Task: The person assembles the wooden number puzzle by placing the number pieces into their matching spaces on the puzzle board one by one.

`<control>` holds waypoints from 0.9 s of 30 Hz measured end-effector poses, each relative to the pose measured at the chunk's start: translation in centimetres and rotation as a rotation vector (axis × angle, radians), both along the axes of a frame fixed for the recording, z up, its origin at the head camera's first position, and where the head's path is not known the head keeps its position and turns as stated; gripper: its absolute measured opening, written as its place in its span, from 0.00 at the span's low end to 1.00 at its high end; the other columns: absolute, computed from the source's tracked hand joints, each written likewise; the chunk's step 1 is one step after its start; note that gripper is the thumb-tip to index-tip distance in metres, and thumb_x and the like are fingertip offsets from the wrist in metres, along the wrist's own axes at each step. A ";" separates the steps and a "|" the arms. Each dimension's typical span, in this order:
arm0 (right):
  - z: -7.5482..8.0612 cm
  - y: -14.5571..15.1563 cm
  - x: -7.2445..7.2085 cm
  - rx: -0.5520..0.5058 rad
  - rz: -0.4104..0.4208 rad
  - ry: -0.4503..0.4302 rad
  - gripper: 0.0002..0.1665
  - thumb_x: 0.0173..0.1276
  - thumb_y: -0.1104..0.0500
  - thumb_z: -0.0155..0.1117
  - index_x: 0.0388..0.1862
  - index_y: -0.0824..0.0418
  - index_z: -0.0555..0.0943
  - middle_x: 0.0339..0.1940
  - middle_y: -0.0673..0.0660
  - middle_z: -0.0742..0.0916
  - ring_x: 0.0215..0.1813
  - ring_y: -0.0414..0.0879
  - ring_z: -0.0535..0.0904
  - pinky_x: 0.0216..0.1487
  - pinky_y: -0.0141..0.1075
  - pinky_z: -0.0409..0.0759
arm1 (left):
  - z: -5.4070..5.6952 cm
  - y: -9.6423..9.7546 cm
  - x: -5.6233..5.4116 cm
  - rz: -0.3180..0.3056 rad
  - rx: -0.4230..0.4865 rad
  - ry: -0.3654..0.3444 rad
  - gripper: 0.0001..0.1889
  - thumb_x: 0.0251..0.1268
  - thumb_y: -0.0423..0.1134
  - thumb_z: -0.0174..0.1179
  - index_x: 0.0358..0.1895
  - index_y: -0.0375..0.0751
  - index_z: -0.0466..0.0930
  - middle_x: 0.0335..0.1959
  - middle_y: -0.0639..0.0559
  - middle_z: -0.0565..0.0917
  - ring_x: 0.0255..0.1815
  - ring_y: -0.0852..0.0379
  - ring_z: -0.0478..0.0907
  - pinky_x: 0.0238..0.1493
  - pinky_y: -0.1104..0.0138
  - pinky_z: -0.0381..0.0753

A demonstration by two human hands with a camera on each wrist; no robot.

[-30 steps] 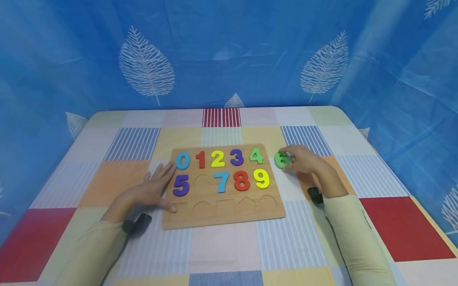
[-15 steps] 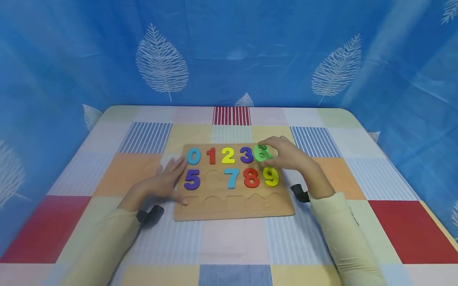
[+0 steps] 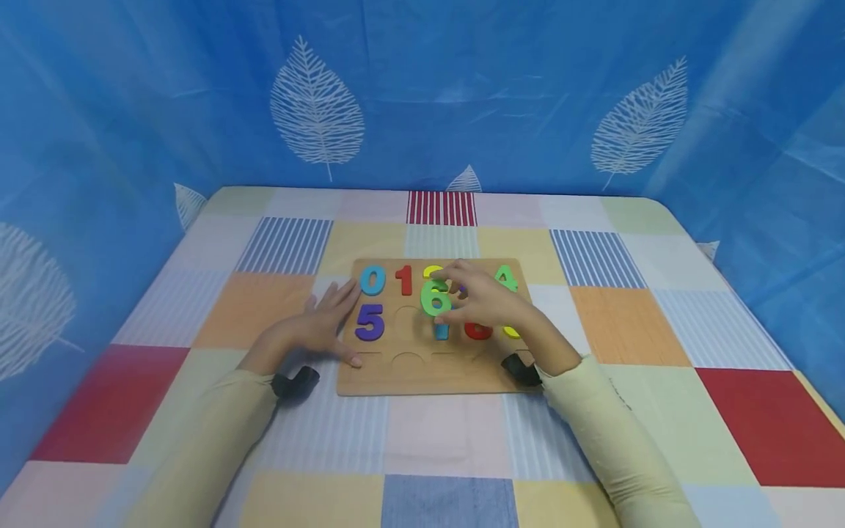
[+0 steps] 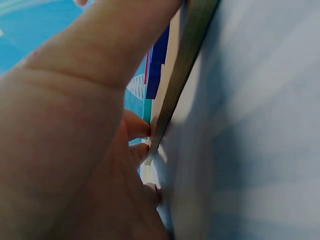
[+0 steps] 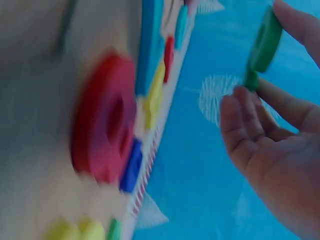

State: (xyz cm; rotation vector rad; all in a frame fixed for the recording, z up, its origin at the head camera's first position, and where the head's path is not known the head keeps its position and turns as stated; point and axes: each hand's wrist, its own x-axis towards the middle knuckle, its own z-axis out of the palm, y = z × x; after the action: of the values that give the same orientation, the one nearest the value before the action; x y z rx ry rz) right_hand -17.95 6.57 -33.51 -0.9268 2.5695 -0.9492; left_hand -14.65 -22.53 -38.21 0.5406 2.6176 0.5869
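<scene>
A wooden number board [image 3: 396, 375] lies on the cloth, with coloured digits in its two upper rows. My right hand [image 3: 485, 297] pinches a green number 6 [image 3: 425, 302] between thumb and fingers, held above the board over the blue 7 [image 3: 441, 333]. In the right wrist view the green 6 [image 5: 267, 42] is clear of the board, near the red 8 [image 5: 102, 120]. My left hand [image 3: 317, 328] rests at the board's left edge, fingers spread, beside the blue 0 [image 3: 372, 280] and purple 5 [image 3: 370, 323]. An unfilled recess [image 3: 405, 323] shows right of the 5.
Shallow outlined recesses [image 3: 408, 359] run along the board's bottom row. A patchwork cloth [image 3: 449, 440] covers the table. Behind it hangs a blue curtain [image 3: 422, 95] with white leaf prints. Dark wrist cameras [image 3: 295, 384] sit close above the cloth.
My right hand has carried the green 6 leftward from beside the board, past the 4, to above the 7. My left hand has stayed at the board's left edge. The head view has shifted.
</scene>
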 end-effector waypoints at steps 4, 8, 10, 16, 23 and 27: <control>-0.5 -0.8 0.3 -0.075 0.005 -0.062 0.39 0.53 0.57 0.70 0.64 0.61 0.67 0.57 0.57 0.70 0.48 0.49 0.73 0.51 0.40 0.78 | 0.0 0.2 -0.1 -0.004 -0.007 -0.011 0.69 0.34 0.64 0.69 0.71 0.36 0.30 0.73 0.40 0.29 0.71 0.37 0.21 0.64 0.37 0.25; -0.9 -1.6 0.3 -0.047 0.001 -0.036 0.40 0.53 0.56 0.70 0.64 0.61 0.67 0.54 0.57 0.71 0.45 0.48 0.73 0.46 0.37 0.77 | 0.1 0.3 -0.2 0.002 0.000 -0.022 0.69 0.34 0.63 0.69 0.71 0.36 0.29 0.73 0.40 0.28 0.71 0.37 0.20 0.64 0.37 0.23; -1.1 -1.9 0.2 -0.008 -0.006 -0.025 0.40 0.52 0.55 0.71 0.64 0.61 0.68 0.52 0.57 0.72 0.45 0.48 0.72 0.44 0.36 0.77 | 0.1 0.3 -0.2 0.003 0.005 -0.024 0.69 0.34 0.63 0.69 0.71 0.36 0.29 0.73 0.40 0.28 0.71 0.37 0.20 0.64 0.37 0.23; -1.8 -3.0 0.1 0.117 0.012 0.018 0.39 0.50 0.52 0.72 0.61 0.60 0.71 0.55 0.58 0.73 0.51 0.48 0.71 0.48 0.38 0.76 | 0.1 0.2 -0.2 0.012 -0.003 -0.026 0.69 0.33 0.63 0.69 0.72 0.37 0.29 0.73 0.41 0.28 0.71 0.38 0.20 0.64 0.38 0.23; -2.3 -4.6 0.3 0.224 0.054 0.043 0.39 0.49 0.49 0.73 0.59 0.61 0.73 0.51 0.55 0.76 0.46 0.44 0.71 0.45 0.33 0.75 | 0.1 0.2 -0.2 0.017 -0.008 -0.027 0.69 0.34 0.64 0.69 0.72 0.38 0.29 0.73 0.43 0.28 0.71 0.39 0.20 0.65 0.38 0.23; -2.6 -5.2 0.4 0.279 0.062 0.056 0.38 0.49 0.49 0.73 0.58 0.62 0.73 0.49 0.54 0.75 0.45 0.43 0.70 0.45 0.32 0.73 | 0.1 0.2 -0.1 0.022 -0.009 -0.040 0.69 0.34 0.64 0.69 0.72 0.38 0.29 0.73 0.43 0.27 0.71 0.39 0.20 0.65 0.39 0.22</control>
State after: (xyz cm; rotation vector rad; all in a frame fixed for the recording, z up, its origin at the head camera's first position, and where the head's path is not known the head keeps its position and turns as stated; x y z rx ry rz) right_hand -17.59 1.32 -36.10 -0.9568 2.6139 -0.5370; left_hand -14.78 -22.28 -38.16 0.4930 2.5899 0.5866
